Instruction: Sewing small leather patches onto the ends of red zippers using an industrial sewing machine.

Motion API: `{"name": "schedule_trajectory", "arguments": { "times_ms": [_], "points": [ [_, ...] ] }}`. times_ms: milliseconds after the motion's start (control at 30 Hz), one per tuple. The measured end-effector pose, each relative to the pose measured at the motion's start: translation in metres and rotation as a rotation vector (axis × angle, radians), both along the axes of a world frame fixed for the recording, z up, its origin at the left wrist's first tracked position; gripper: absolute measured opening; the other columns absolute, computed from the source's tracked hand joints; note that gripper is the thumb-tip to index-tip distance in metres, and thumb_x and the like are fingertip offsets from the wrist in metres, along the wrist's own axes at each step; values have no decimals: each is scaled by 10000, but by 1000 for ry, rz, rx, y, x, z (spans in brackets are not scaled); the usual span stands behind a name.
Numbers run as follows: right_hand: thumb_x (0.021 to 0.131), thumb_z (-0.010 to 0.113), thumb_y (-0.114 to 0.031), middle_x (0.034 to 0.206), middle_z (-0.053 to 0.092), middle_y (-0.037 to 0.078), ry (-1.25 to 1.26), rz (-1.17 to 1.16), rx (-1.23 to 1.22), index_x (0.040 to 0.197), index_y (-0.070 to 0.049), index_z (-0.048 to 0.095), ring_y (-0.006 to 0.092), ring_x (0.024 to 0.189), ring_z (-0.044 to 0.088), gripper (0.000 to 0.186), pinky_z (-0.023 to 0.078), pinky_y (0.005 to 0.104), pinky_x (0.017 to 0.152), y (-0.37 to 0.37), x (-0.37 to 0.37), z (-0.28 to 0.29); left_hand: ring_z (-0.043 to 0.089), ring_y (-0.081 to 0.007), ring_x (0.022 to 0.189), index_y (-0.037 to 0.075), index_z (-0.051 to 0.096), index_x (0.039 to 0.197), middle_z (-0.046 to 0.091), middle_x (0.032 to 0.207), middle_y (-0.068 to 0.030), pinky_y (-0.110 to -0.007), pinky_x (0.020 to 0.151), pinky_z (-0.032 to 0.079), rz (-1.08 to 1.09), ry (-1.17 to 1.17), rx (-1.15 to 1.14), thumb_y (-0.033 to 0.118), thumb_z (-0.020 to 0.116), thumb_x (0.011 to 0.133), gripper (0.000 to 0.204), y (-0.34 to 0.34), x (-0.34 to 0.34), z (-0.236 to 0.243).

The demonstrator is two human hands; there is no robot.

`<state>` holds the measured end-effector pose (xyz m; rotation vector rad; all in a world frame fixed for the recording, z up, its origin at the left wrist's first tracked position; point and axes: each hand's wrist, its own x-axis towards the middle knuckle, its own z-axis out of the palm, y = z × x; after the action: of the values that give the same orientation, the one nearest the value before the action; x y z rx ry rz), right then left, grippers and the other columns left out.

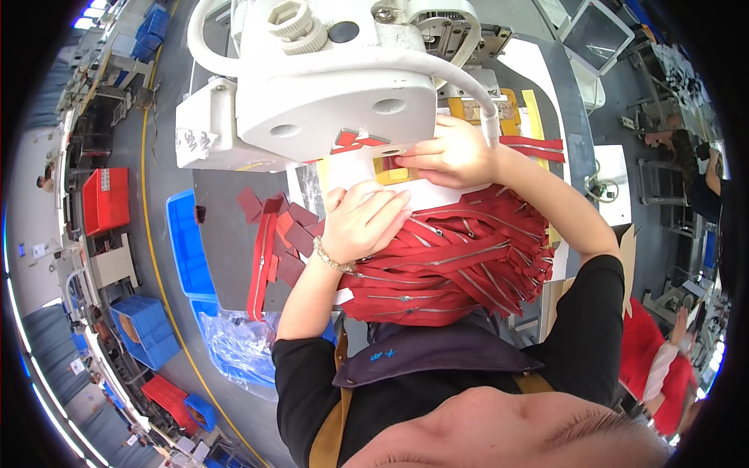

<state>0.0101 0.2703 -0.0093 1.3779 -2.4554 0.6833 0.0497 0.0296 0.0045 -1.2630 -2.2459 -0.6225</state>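
A white sewing-type machine head [335,109] stands in front of me and hides part of the work. Under its edge, my right hand [460,156] has its fingertips closed on a small dark red piece [390,163] at a yellow plate [399,175]. My left hand [363,222] rests palm down with fingers stretched out, touching the near edge of the work area, and nothing shows in it. Beneath and beside both hands lies a large heap of red zippers [445,265] with metal teeth. Another red zipper [538,148] sticks out beyond my right wrist.
Small dark red patches [295,234] and one loose zipper [261,261] lie on the dark table left of my hand. Blue bins [187,242] stand beside the table, one with clear plastic [238,351]. A screen [597,35] is at far right; another person's red clothing [655,366] shows lower right.
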Motion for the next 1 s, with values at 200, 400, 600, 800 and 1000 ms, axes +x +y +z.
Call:
{"name": "schedule_trajectory", "arguments": {
  "times_ms": [200, 400, 600, 800, 1000],
  "points": [
    [713, 678, -170, 1020, 669, 16, -17, 74, 27, 1036, -130, 682, 259, 964, 602, 325, 453, 408, 871, -9, -10, 11, 559, -138, 838, 154, 716, 911, 651, 813, 57, -305, 858, 285, 39, 13, 42, 184, 749, 667, 248, -3, -2, 4],
    [723, 667, -164, 971, 680, 26, -55, 89, 18, 1031, -128, 682, 265, 931, 612, 310, 458, 410, 859, -11, -11, 9, 551, -134, 819, 148, 689, 920, 616, 807, 65, -302, 790, 299, 28, 50, 77, 169, 744, 653, 273, -1, -7, 6],
    [734, 681, -186, 962, 684, 23, -108, 18, 43, 1043, -128, 680, 231, 946, 614, 315, 458, 392, 866, -12, -6, 10, 552, -123, 769, 131, 678, 893, 588, 779, 66, -297, 772, 300, -4, 56, 90, 162, 739, 662, 241, 1, -9, 6],
    [689, 699, -124, 1021, 669, 11, -9, 6, 5, 1077, -127, 670, 240, 967, 612, 388, 464, 383, 864, -9, 4, 4, 549, -111, 754, 129, 667, 880, 580, 789, 63, -302, 788, 303, -7, 26, 42, 164, 724, 695, 196, -3, -6, 3],
    [640, 699, -60, 1054, 647, 51, -64, -123, -57, 1073, -70, 649, 267, 964, 606, 436, 471, 393, 874, 16, 22, 7, 570, -123, 865, 138, 681, 885, 637, 851, 49, -302, 839, 282, 29, -59, -50, 203, 723, 712, 189, 1, -7, -1]
  ]
}}
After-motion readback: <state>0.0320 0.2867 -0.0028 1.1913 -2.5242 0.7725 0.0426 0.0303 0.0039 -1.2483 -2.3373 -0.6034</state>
